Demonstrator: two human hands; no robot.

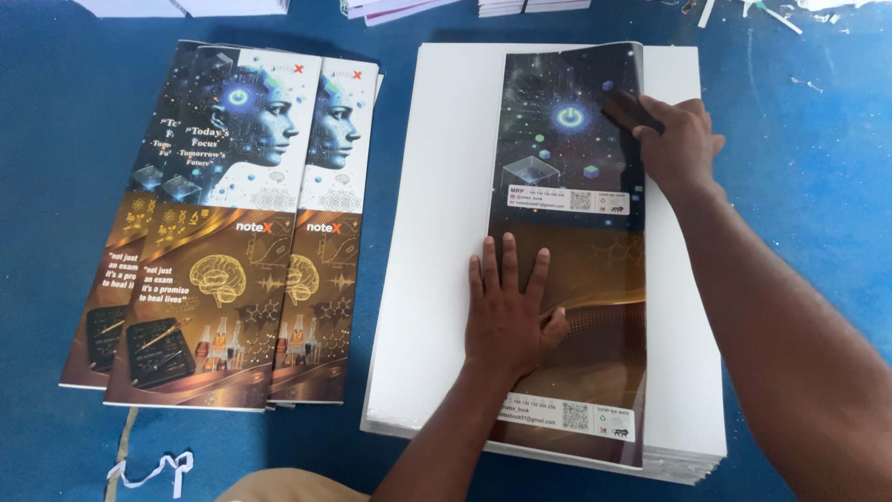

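Head view: left hand [506, 307] spread flat on cover [567, 251], right hand [678, 139] gripping block [627, 110] at its edge.

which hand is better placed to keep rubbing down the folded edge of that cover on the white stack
Right. The right hand already grips a small dark block at the cover's upper right edge, while the left hand lies flat mid-cover, pinning it.
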